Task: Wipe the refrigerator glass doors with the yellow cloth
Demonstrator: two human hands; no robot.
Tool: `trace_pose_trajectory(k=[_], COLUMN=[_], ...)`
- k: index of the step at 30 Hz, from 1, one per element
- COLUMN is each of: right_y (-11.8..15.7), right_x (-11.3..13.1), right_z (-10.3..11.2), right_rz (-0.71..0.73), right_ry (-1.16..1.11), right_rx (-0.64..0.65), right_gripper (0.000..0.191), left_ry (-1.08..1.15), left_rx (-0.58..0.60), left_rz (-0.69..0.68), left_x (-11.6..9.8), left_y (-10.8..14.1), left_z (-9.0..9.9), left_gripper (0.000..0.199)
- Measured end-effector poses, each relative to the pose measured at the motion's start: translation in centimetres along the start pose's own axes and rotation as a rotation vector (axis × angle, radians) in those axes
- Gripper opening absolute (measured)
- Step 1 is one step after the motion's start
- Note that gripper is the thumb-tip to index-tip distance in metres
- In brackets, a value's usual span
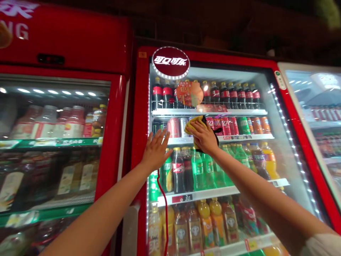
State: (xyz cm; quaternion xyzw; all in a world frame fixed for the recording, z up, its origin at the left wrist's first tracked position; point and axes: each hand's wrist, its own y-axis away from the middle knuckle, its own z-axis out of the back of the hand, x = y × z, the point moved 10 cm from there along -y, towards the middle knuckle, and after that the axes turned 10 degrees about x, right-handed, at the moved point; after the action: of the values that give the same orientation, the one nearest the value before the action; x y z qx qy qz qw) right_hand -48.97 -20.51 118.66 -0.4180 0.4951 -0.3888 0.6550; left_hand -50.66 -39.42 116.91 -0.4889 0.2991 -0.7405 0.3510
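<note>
Left hand (156,151) spread, right hand (205,138) presses a bunched yellow, black-edged cloth (192,124).

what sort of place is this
Most likely a shop, perhaps a convenience store: a red-framed display fridge holds a row of cola bottles, a label reading 3.0, apparently a price, sits on a shelf edge, and other drink fridges stand on both sides.

White-edged shelves (234,112) carry upright bottles (178,169) and cans (173,128) in rows.
</note>
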Motion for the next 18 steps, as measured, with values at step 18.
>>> trace_pose_trajectory(k=[18], right_y=[-6.5], right_x=[2.7], right_z=[0.2], right_rz=[-0.218], right_ry=[-0.039], right_rx=[-0.116], right_gripper=[0.045], left_ry=[0.013], left_rx=[-0.049], left_rz=[-0.029], left_x=[6.8], left_y=[4.6], left_z=[1.3], left_gripper=[0.067])
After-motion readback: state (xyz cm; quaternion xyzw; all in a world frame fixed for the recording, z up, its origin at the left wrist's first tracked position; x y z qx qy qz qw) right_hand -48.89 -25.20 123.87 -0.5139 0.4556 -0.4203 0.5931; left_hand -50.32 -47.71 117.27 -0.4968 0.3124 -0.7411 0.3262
